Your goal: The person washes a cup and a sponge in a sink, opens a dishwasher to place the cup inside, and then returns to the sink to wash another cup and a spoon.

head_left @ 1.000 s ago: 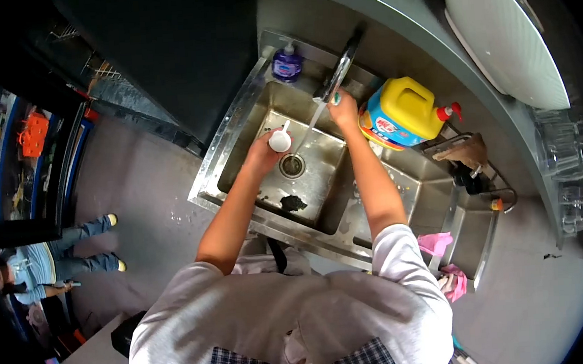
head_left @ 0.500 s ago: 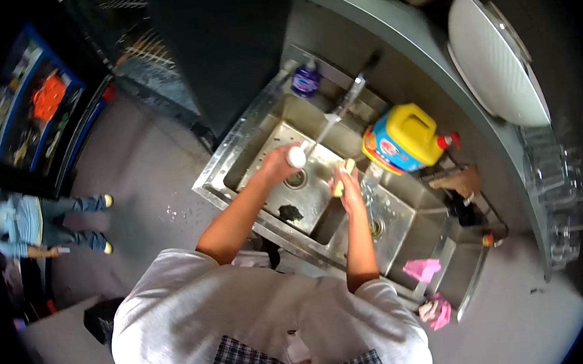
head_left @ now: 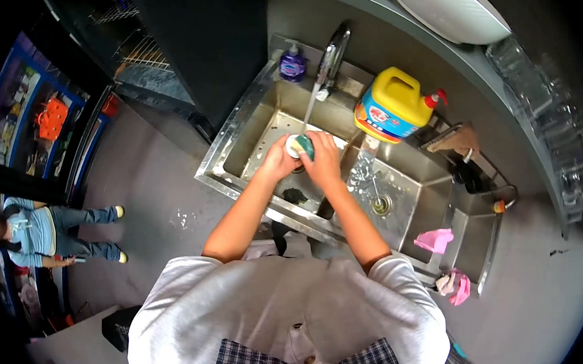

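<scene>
Over the left sink basin (head_left: 261,140), my left hand (head_left: 278,160) is closed around a small round white cup (head_left: 292,146). Pressed against that cup is a green and yellow sponge (head_left: 305,149), which my right hand (head_left: 324,159) grips. Water runs from the faucet (head_left: 332,59) down toward the cup and sponge. The drain beneath is mostly hidden by my hands. A dark rag-like clump (head_left: 294,196) lies on the basin floor near its front wall.
A purple soap bottle (head_left: 292,65) and a large yellow detergent jug (head_left: 394,104) stand behind the basins. Pink cloths (head_left: 434,241) hang at the right. A shelf (head_left: 430,44) with a white bowl (head_left: 452,8) and glasses overhangs. Another person (head_left: 34,223) stands at far left.
My hands have come together, bringing the sponge from the right onto the white cup. The sponge's green side now shows. The whole view has shifted slightly.
</scene>
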The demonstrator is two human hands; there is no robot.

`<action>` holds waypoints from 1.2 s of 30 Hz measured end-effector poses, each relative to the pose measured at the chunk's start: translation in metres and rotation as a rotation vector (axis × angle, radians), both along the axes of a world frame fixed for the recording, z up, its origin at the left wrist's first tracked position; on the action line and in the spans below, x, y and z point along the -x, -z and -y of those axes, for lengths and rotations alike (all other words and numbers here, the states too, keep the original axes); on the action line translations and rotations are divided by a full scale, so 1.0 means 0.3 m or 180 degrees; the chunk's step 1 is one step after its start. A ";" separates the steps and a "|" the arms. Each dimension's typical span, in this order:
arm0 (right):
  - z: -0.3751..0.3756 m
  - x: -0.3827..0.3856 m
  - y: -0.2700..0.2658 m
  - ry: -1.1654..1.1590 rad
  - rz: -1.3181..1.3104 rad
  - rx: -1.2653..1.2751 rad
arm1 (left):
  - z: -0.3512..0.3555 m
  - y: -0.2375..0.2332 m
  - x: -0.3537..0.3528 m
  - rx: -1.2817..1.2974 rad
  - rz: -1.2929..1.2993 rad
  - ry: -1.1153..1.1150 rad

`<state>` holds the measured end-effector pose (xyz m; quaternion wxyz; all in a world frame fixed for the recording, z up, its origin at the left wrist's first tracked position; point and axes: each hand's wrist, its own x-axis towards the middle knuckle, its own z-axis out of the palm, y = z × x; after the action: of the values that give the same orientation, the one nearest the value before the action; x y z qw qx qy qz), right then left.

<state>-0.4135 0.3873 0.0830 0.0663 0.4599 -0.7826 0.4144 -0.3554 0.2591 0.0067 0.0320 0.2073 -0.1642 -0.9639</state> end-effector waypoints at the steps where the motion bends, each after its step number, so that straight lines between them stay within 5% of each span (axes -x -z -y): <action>1: 0.001 -0.006 0.021 0.0104 -0.0216 0.0016 | -0.022 -0.007 0.013 -0.0040 -0.0101 -0.0016; 9: -0.069 -0.018 0.129 0.0266 0.0243 -0.0007 | -0.147 0.079 0.085 0.0754 -0.0233 -0.0741; 13: -0.065 0.080 0.285 0.0229 0.2043 -0.0241 | -0.190 0.136 0.083 0.1785 0.0407 -0.0566; 16: -0.074 0.117 0.195 0.0174 0.3862 0.0023 | -0.215 0.089 0.078 0.3367 0.0387 -0.0848; 23: -0.094 0.220 0.234 0.0022 0.6412 0.1026 | -0.148 0.022 0.079 0.4346 -0.0176 -0.0382; 26: -0.128 0.154 0.095 -0.1272 0.6252 0.1703 | -0.100 0.002 0.081 0.2710 -0.0235 -0.0238; 27: -0.132 0.137 0.125 -0.1443 0.5521 0.1708 | -0.087 0.036 0.108 0.3041 -0.0198 -0.0507; 30: -0.116 0.088 0.143 -0.0852 0.3493 0.0638 | -0.101 -0.015 0.104 0.2203 0.0315 0.0282; 33: -0.131 0.088 0.062 -0.0315 0.2381 0.0108 | -0.137 -0.071 0.116 0.2543 0.0240 0.0500; 36: -0.146 0.083 -0.020 0.0115 0.2127 0.0108 | -0.152 -0.132 0.119 0.3359 0.0351 0.1097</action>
<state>-0.4385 0.4309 0.0889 -0.1789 0.2835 -0.7620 0.5540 -0.3912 0.3046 0.0461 -0.0352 0.1836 -0.6574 -0.7300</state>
